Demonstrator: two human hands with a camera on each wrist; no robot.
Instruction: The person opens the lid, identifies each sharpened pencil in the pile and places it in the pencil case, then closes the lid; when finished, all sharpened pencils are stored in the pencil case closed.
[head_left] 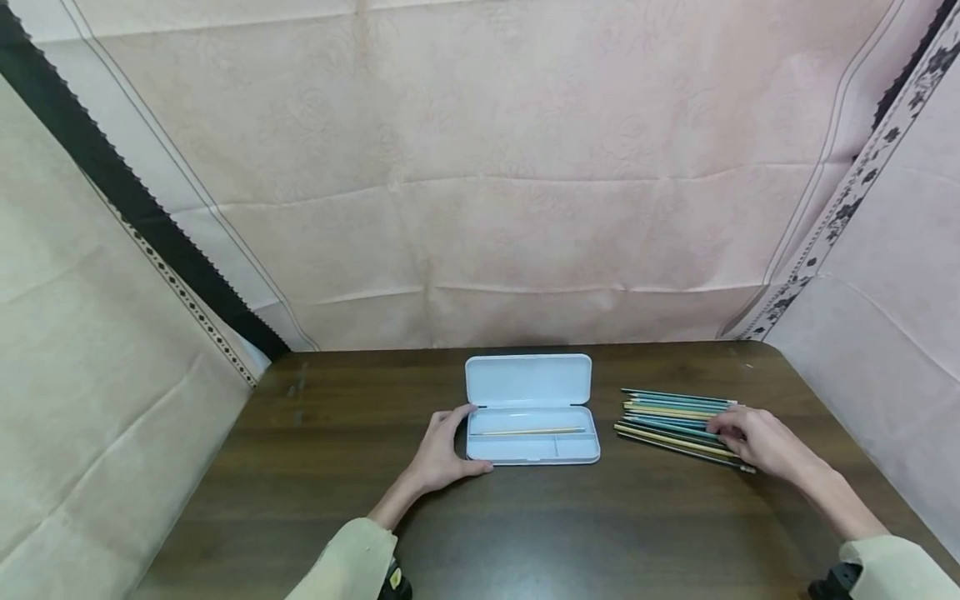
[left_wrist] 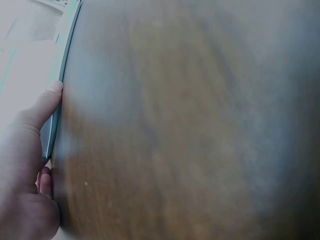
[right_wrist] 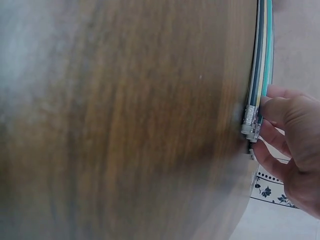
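Many pencils (head_left: 671, 427) are lying on table (head_left: 540, 533), just left of right hand (head_left: 761, 442), nearer of two; its thumb and fingers are pinching near eraser ends, exact count hidden. Long axes are running roughly left to right, tips pointing left toward case (head_left: 528, 379). Left hand (head_left: 442, 454) is gripping case's left side, thumb and fingers spanning it.

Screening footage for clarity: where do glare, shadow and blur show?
Head: case and pencils fairly clear, pale sheen on the near tabletop; left wrist: tabletop blurred, upper left washed out; right wrist: soft shadow near the fingers, hazy glare at upper left.
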